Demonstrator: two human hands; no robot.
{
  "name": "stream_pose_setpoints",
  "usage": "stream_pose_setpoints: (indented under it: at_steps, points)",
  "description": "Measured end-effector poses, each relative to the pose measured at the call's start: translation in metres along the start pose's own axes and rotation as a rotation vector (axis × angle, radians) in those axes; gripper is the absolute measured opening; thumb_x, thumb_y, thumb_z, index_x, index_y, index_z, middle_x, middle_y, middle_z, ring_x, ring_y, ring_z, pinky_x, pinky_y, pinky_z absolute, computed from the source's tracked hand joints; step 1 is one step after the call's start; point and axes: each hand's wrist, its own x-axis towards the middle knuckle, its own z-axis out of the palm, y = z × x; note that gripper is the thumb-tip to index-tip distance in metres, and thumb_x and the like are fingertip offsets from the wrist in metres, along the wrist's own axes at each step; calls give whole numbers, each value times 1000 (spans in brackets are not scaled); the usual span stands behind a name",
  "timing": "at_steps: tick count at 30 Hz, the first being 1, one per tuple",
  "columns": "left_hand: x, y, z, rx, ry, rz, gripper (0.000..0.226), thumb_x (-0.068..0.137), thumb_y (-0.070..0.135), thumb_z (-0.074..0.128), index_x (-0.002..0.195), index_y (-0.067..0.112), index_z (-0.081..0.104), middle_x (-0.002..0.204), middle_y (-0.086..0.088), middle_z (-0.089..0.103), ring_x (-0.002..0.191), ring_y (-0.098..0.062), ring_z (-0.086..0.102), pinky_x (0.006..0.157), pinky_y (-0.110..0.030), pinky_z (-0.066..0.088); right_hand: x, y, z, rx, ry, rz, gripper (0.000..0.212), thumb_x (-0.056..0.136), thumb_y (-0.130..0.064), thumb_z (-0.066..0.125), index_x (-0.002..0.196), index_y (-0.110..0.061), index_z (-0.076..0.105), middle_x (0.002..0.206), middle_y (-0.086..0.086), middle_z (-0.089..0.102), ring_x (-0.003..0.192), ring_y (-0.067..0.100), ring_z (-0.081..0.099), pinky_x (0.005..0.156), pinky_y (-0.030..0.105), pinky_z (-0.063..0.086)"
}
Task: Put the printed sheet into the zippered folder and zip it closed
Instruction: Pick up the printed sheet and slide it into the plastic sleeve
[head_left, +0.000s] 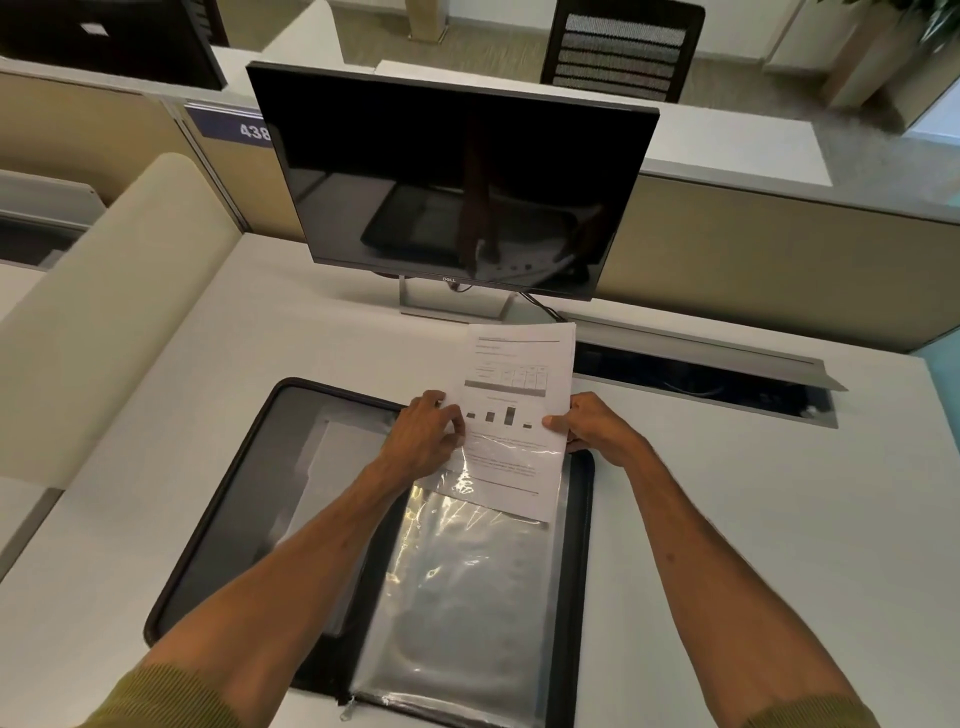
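Sheet (519, 364) pinched btwn L hand (428, 434) & R hand (597, 423), prob. partly in folder (208, 519).

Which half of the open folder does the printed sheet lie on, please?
The right half, the one with the shiny clear sleeve: the lower end of the sheet lies under that plastic. The left half is plain grey.

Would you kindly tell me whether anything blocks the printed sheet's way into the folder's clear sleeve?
Nothing visible does. The left hand and right hand hold the printed sheet, whose lower part is already inside the clear sleeve of the open zippered folder; glare hides part of the sleeve below.
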Motion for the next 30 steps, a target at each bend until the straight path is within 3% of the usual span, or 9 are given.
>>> stream_pose_setpoints:
  at_steps: [6, 10, 15, 17, 20, 22, 25, 28, 30]
  points:
    - [1, -2, -2, 19, 10, 2, 29, 101, 35, 71, 126, 20, 71, 165, -12, 40, 147, -34, 50, 121, -53, 47, 8, -7, 7, 71, 152, -59, 40, 104, -12, 65, 144, -5, 60, 141, 15, 68, 128, 33, 68, 110, 51, 57]
    - [2, -5, 1, 49, 14, 38, 27, 103, 35, 67, 127, 22, 68, 171, -15, 34, 155, -36, 41, 128, -54, 38, 18, -18, 11, 53, 324, -64, 36, 110, -16, 53, 144, -5, 59, 142, 18, 66, 128, 35, 66, 111, 54, 56]
    - [4, -6, 7, 83, 50, 80, 28, 105, 37, 64, 129, 23, 68, 179, -13, 13, 164, -34, 25, 133, -48, 26, 15, -16, 11, 25, 263, -65, 38, 110, -10, 52, 148, -8, 57, 145, 17, 64, 130, 35, 65, 111, 53, 55]
    - [5, -6, 9, 90, 60, 95, 28, 106, 36, 63, 129, 21, 67, 180, -11, 12, 165, -32, 25, 134, -46, 25, 10, -11, 8, 47, 205, -59, 42, 108, -6, 54, 150, -10, 55, 145, 16, 65, 127, 33, 66, 102, 48, 60]
    - [5, -6, 11, 95, 70, 111, 36, 107, 36, 59, 138, 19, 63, 180, -10, 15, 165, -31, 26, 135, -47, 24, 4, -3, 2, 46, 139, -9, 43, 106, -2, 57, 148, -7, 56, 141, 16, 68, 114, 29, 70, 76, 35, 64]
    - [5, -6, 11, 90, 66, 119, 37, 106, 40, 59, 136, 19, 63, 179, -9, 17, 165, -30, 25, 135, -47, 23, 3, -1, -2, 44, 105, 20, 44, 104, 1, 58, 147, -4, 56, 140, 18, 68, 118, 33, 70, 83, 42, 65]
    - [4, -6, 11, 65, 58, 139, 31, 103, 45, 62, 126, 23, 65, 179, -6, 19, 165, -27, 24, 136, -48, 23, 6, -7, -1, 83, 126, 0, 45, 104, -2, 61, 148, -7, 55, 143, 18, 66, 117, 29, 68, 83, 38, 63]
    - [5, -6, 12, 72, 51, 163, 32, 102, 44, 63, 127, 24, 65, 179, -4, 21, 165, -26, 24, 135, -49, 23, 13, -21, 6, 91, 241, -56, 51, 107, -11, 61, 155, -13, 44, 148, 14, 59, 131, 33, 63, 105, 51, 59]
    - [5, -6, 13, 84, 51, 180, 31, 102, 42, 64, 129, 26, 64, 178, -2, 24, 165, -25, 24, 134, -49, 23, 17, -28, 12, 48, 301, -115, 50, 108, -12, 58, 154, -17, 41, 150, 14, 56, 134, 35, 61, 111, 56, 55]
